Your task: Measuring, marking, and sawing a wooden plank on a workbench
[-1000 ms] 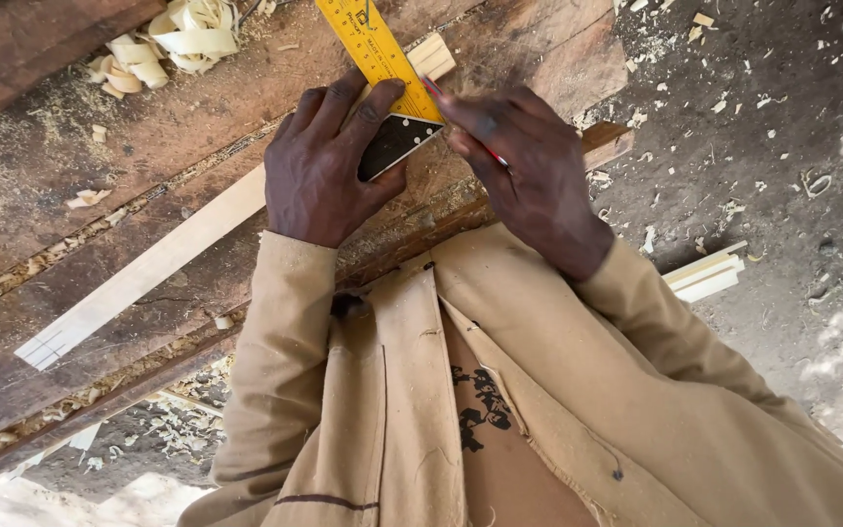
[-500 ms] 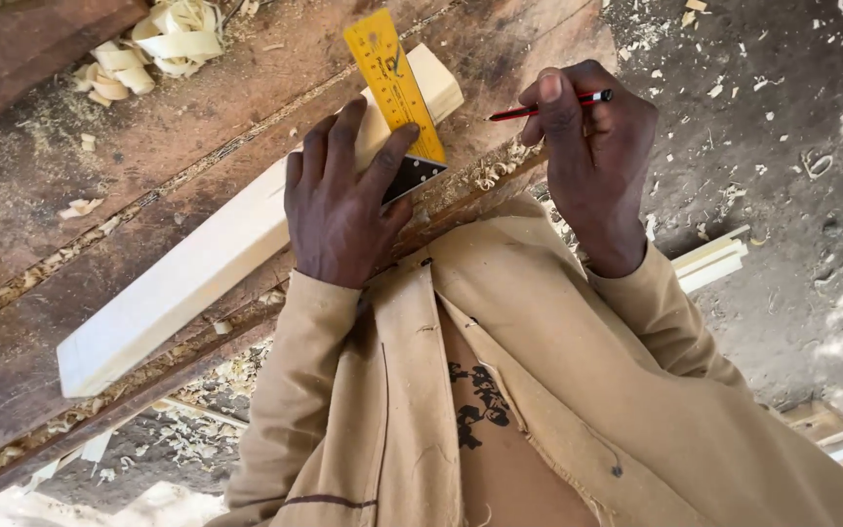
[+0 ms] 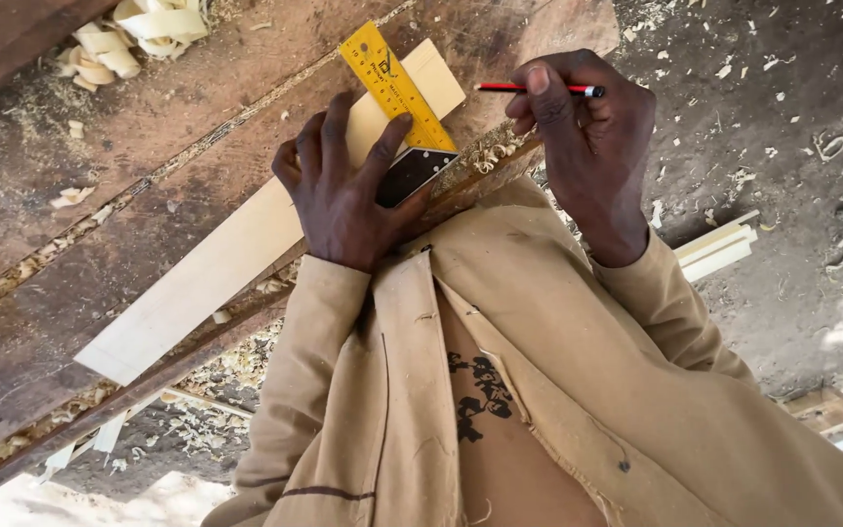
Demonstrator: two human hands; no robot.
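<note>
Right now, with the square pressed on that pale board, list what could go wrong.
1. The left hand alone pins the yellow square to the pale board. If the pressure eases, the square could tilt and any line drawn would likely run off.
2. The right hand holds the red pencil lifted off the wood; bringing it down could nudge the blade.
3. Shavings lie at the bench edge by the square's dark stock, and might stop it seating flush.
</note>
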